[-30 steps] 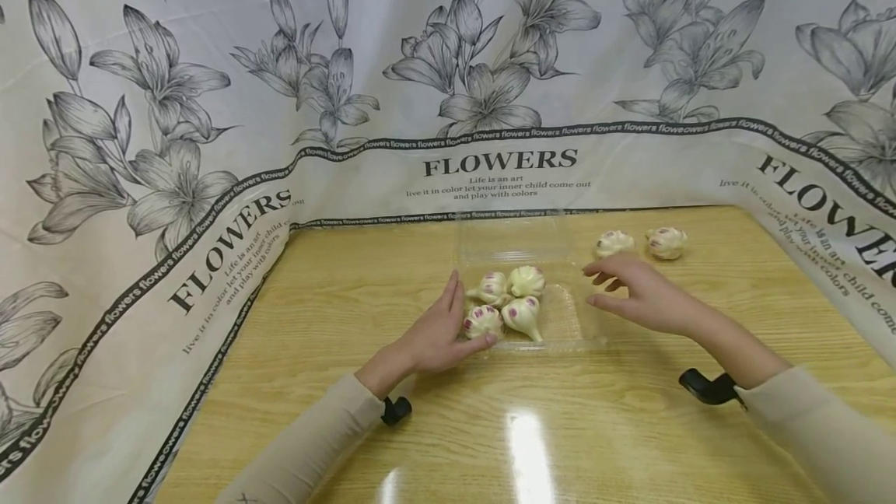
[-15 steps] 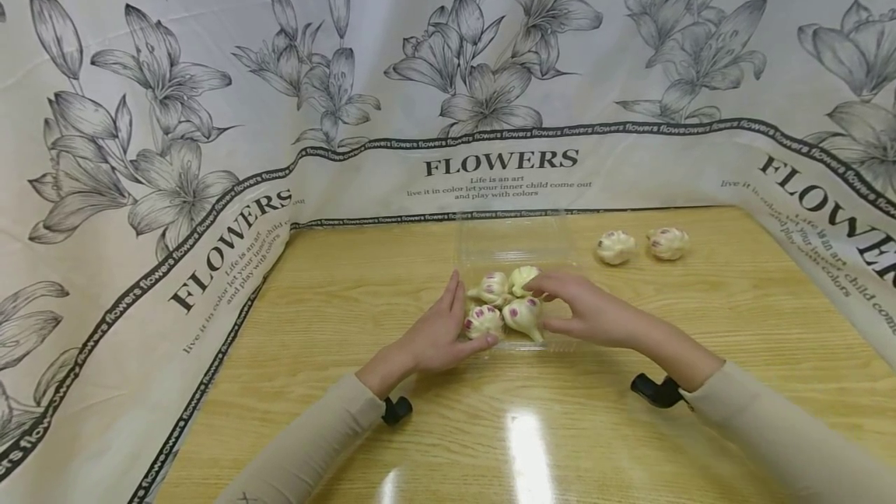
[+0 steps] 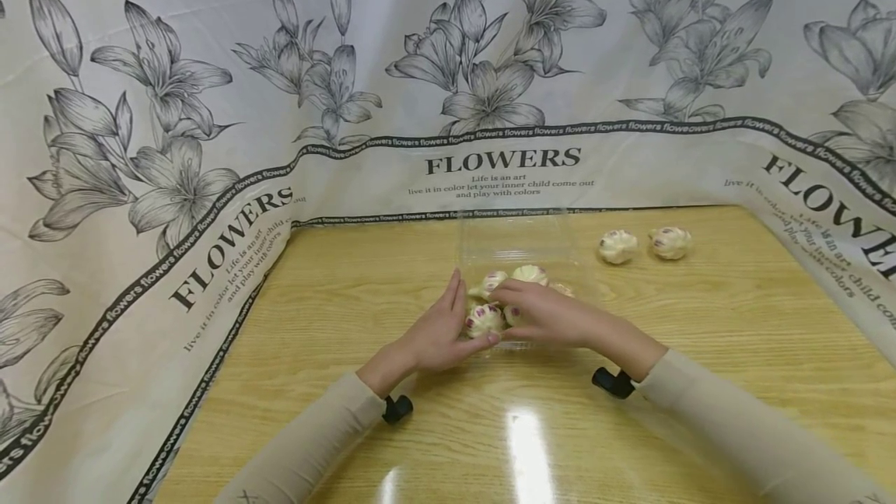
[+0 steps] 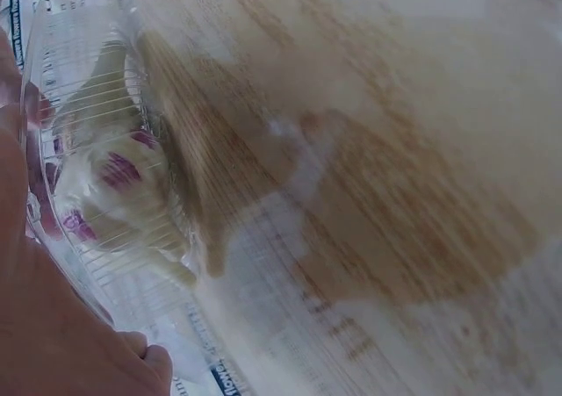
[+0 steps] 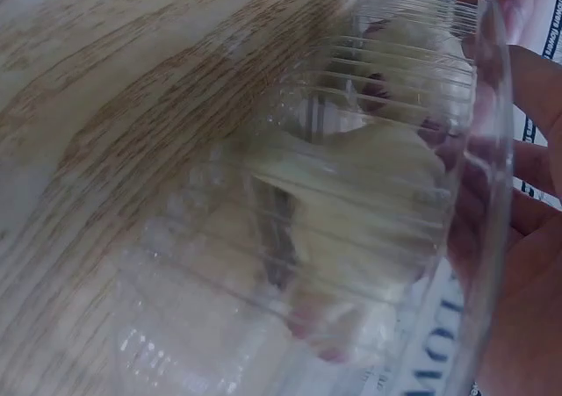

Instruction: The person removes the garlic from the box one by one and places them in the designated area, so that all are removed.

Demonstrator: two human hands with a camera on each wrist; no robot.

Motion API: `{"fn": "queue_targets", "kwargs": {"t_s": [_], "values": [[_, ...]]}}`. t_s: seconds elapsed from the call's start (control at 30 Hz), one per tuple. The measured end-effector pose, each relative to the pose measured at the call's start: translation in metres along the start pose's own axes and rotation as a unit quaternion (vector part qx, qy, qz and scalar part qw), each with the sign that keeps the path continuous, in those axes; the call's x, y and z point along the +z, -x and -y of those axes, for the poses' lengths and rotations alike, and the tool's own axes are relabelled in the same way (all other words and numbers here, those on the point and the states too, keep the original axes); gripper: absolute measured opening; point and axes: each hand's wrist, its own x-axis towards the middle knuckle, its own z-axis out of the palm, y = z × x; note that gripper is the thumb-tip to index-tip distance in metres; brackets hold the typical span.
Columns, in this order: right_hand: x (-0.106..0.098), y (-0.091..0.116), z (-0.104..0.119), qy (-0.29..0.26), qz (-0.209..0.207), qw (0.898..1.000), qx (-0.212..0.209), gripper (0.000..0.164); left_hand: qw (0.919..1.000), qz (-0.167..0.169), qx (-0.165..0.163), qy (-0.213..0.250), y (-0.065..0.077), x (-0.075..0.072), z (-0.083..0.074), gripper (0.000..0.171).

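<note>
A clear plastic box (image 3: 507,243) with its lid up stands on the table, holding several white garlic bulbs with purple patches. My left hand (image 3: 434,333) rests along the box's left side, fingers straight, its thumb over the front edge by a garlic bulb (image 3: 484,320). My right hand (image 3: 556,313) reaches over the box, fingers and thumb around the front garlic bulb (image 3: 514,316), which it mostly covers. Behind its fingers lie two more bulbs. In the right wrist view, the ribbed wall blurs the garlic bulb (image 5: 369,194) beside the fingers (image 5: 474,212).
Two garlic bulbs lie outside the box on the table, one (image 3: 617,246) behind its right side and another (image 3: 670,242) farther right. A flower-printed cloth (image 3: 350,177) hangs around the wooden table (image 3: 364,278). Light glares off the tabletop near the front.
My right hand has moved left from beside the box, over its right part, to the front garlic bulb. My left hand has stayed in place.
</note>
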Motion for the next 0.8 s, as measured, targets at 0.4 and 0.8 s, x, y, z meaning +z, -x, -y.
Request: {"fn": "queue_targets", "kwargs": {"t_s": [0.4,0.8], "values": [[0.011,-0.016,-0.008,0.018,0.037,0.999,-0.018,0.044,1.0,-0.006,0.005,0.003,0.0,-0.001,0.0,0.117],[0.014,-0.022,-0.009,0.001,0.047,0.999,0.0,0.053,0.9999,-0.004,0.013,0.009,0.001,-0.001,0.0,0.114]]}}
